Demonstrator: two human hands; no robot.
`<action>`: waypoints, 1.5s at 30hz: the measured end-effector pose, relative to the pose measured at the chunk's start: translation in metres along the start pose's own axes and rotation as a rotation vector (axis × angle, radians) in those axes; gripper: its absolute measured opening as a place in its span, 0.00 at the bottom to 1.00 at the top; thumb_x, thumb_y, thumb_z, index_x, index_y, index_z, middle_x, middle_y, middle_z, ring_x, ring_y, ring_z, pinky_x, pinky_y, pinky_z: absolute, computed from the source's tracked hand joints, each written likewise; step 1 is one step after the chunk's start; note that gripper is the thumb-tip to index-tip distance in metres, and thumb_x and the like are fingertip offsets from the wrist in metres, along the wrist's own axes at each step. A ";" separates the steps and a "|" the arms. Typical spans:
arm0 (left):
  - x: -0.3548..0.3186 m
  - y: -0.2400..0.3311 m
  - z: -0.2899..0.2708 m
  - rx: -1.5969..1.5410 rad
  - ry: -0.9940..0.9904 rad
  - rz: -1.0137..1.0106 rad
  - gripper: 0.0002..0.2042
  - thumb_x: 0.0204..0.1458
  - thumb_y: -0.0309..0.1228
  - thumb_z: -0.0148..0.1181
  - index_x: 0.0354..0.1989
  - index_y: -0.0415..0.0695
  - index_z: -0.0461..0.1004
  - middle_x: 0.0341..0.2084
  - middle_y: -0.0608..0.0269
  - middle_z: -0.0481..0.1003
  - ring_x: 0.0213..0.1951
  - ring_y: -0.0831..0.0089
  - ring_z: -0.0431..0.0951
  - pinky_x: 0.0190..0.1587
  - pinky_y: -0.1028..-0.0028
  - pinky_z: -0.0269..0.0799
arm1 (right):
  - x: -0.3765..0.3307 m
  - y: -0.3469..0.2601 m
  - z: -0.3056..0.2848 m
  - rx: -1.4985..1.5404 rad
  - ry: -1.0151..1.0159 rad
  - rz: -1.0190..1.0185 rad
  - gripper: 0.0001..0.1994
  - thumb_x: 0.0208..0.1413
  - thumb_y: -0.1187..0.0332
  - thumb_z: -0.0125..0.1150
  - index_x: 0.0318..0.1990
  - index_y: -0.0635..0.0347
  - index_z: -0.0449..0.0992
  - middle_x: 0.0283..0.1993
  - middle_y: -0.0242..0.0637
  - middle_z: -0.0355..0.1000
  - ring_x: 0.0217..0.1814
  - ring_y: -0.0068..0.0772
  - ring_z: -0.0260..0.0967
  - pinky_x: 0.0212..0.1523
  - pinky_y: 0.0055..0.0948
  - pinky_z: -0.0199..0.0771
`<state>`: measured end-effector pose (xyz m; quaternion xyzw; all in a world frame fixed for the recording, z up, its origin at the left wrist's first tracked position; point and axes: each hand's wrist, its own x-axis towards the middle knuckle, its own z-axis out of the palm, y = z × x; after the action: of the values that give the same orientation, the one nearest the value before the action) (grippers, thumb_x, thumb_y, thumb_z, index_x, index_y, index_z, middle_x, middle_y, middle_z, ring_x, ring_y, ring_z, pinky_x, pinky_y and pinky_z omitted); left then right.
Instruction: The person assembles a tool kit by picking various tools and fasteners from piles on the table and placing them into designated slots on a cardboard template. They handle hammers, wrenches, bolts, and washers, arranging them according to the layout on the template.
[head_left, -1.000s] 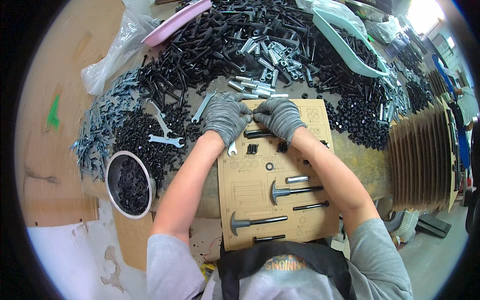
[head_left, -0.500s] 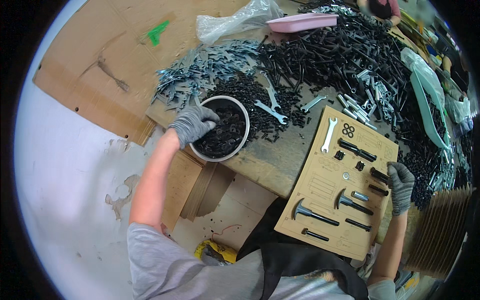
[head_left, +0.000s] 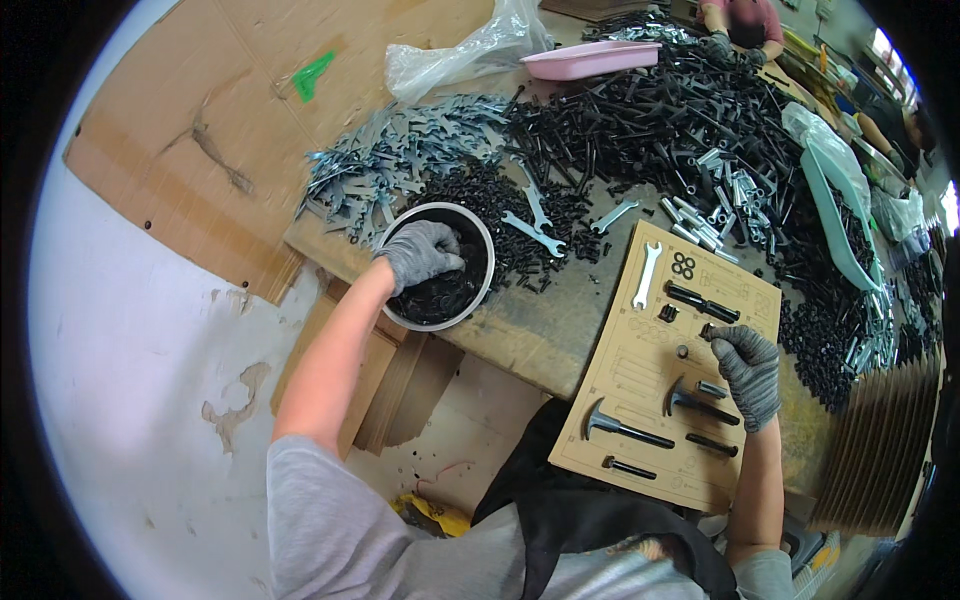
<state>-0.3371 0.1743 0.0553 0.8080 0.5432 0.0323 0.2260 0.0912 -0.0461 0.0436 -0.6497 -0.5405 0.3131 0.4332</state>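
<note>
Both hands were together at the top of the card [head_left: 640, 400] a second ago; now they're split. Left hand [head_left: 420, 255], in a grey glove, has gone over into the round bowl [head_left: 482, 262] of small black parts, fingers curled down into the pile, so it looks like it's grabbing a pinch, though I can't tell if anything is actually in the grip. Right hand [head_left: 748, 368] stays on the card's right side, fingers bent, thumb and fingertips touching a small black piece near the upper slots. The card sits at the table's near edge and already carries a wrench [head_left: 646, 275], black bolts and a hammer-shaped tool [head_left: 622, 428] in its cutouts. Several slots in the middle still look bare, so I'd guess the kit is roughly half filled and the bowl is the source for the next bits.
</note>
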 end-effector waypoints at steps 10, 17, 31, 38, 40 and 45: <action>-0.016 0.033 -0.015 -0.778 -0.044 -0.042 0.04 0.53 0.28 0.59 0.31 0.41 0.76 0.23 0.67 0.75 0.24 0.81 0.73 0.30 0.80 0.73 | -0.013 0.004 -0.023 -0.006 0.056 0.080 0.07 0.53 0.71 0.62 0.37 0.65 0.80 0.28 0.32 0.76 0.27 0.19 0.68 0.29 0.21 0.70; 0.012 0.222 0.096 -0.517 -0.254 0.348 0.05 0.46 0.28 0.61 0.30 0.40 0.75 0.24 0.65 0.74 0.28 0.77 0.73 0.33 0.74 0.72 | 0.001 -0.006 -0.021 -0.033 0.061 -0.063 0.08 0.54 0.69 0.63 0.38 0.63 0.81 0.32 0.40 0.78 0.33 0.27 0.74 0.36 0.26 0.74; 0.018 0.256 0.141 -0.283 -0.232 0.310 0.08 0.48 0.32 0.64 0.32 0.40 0.79 0.26 0.56 0.79 0.30 0.71 0.78 0.36 0.71 0.74 | -0.035 0.031 -0.035 -0.782 -0.047 -0.264 0.13 0.52 0.57 0.59 0.40 0.52 0.80 0.51 0.39 0.72 0.56 0.42 0.66 0.57 0.40 0.67; 0.018 0.256 0.145 -0.088 -0.229 0.375 0.11 0.51 0.35 0.60 0.35 0.40 0.79 0.29 0.52 0.79 0.33 0.59 0.79 0.40 0.66 0.74 | -0.029 0.035 -0.022 -1.013 -0.112 -0.280 0.20 0.55 0.48 0.52 0.44 0.49 0.81 0.60 0.38 0.67 0.67 0.44 0.56 0.69 0.50 0.43; 0.017 0.258 0.149 -0.039 -0.170 0.384 0.10 0.51 0.35 0.60 0.35 0.41 0.79 0.29 0.51 0.79 0.34 0.58 0.80 0.41 0.65 0.74 | -0.028 0.033 -0.023 -1.008 -0.115 -0.266 0.20 0.55 0.48 0.52 0.46 0.48 0.80 0.60 0.38 0.67 0.67 0.43 0.56 0.69 0.51 0.43; 0.012 0.250 0.154 -0.101 -0.077 0.401 0.11 0.51 0.35 0.60 0.38 0.41 0.79 0.32 0.51 0.79 0.35 0.58 0.80 0.42 0.65 0.74 | -0.027 0.035 -0.008 -0.982 -0.085 -0.322 0.19 0.55 0.51 0.53 0.47 0.51 0.79 0.59 0.38 0.67 0.66 0.42 0.57 0.69 0.54 0.43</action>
<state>-0.0701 0.0570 0.0150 0.8882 0.3600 0.0730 0.2760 0.1076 -0.0756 0.0138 -0.6718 -0.7340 -0.0217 0.0976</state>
